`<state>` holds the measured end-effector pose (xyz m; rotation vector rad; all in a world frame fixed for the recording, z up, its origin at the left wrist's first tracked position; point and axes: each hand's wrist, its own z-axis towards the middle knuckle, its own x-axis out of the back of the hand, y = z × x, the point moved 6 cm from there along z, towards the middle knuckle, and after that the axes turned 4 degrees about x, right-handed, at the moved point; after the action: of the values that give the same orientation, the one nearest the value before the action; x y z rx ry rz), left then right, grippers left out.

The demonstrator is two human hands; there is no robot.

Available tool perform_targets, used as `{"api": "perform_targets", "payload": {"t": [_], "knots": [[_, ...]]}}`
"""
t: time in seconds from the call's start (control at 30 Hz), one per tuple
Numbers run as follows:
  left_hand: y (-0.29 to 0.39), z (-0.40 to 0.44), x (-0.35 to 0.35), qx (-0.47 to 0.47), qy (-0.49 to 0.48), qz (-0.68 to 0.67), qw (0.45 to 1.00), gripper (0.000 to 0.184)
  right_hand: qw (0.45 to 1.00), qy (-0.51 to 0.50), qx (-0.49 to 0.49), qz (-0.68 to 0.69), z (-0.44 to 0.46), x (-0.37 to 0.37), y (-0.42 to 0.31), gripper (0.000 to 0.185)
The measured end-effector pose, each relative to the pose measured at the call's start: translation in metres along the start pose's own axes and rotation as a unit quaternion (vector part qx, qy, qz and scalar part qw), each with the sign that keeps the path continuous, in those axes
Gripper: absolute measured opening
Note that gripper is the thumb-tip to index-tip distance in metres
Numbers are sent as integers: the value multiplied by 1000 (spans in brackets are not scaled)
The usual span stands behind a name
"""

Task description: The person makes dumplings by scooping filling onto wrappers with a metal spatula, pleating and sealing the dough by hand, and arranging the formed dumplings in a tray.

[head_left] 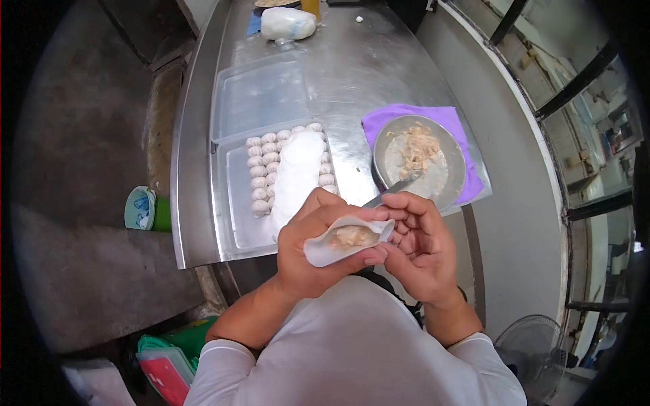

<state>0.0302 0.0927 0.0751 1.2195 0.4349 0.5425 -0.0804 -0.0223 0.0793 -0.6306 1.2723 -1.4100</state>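
My left hand (303,245) is closed around a thin white dumpling wrapper (317,253), cupped into a fold with pale minced filling (352,237) showing inside. At the wrapper's right end, the fingertips of my right hand (428,250) pinch its edge. A metal spatula (393,189) points from behind my hands to the bowl; whether my right hand touches it I cannot tell. Just beyond my left hand is a clear plastic container (233,196) with rows of pleated dumplings (258,183). Overlapping loose wrappers (298,166) lie over them.
A metal bowl (376,159) with more filling sits on a purple cloth (472,183) at the right. The container's lid (261,95) lies open on the steel table (345,74). A white plastic bag (288,24) is at the back. A fan (531,348) stands low right.
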Motion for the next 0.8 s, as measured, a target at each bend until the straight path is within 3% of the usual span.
{"api": "perform_targets", "payload": {"t": [0.07,0.1,0.17,0.5,0.6,0.67,0.8], "knots": [[3,-7,15,-76,5,46,996,56,999,27,1,45,1,-11,-1,62],[6,-10,16,-77,6,46,996,56,999,26,2,44,1,-14,3,62],[5,-13,20,8,36,-89,995,50,998,8,42,40,3,-19,10,61],[19,-23,44,-53,49,7,997,43,995,36,62,65,5,-37,24,54],[16,-25,48,-40,52,-10,998,41,994,18,99,-32,4,-36,21,46],[15,-26,50,-36,50,21,998,40,960,-12,151,-235,3,-38,14,32],[11,-26,52,-36,33,23,999,39,950,25,190,-249,9,-51,10,22]]}}
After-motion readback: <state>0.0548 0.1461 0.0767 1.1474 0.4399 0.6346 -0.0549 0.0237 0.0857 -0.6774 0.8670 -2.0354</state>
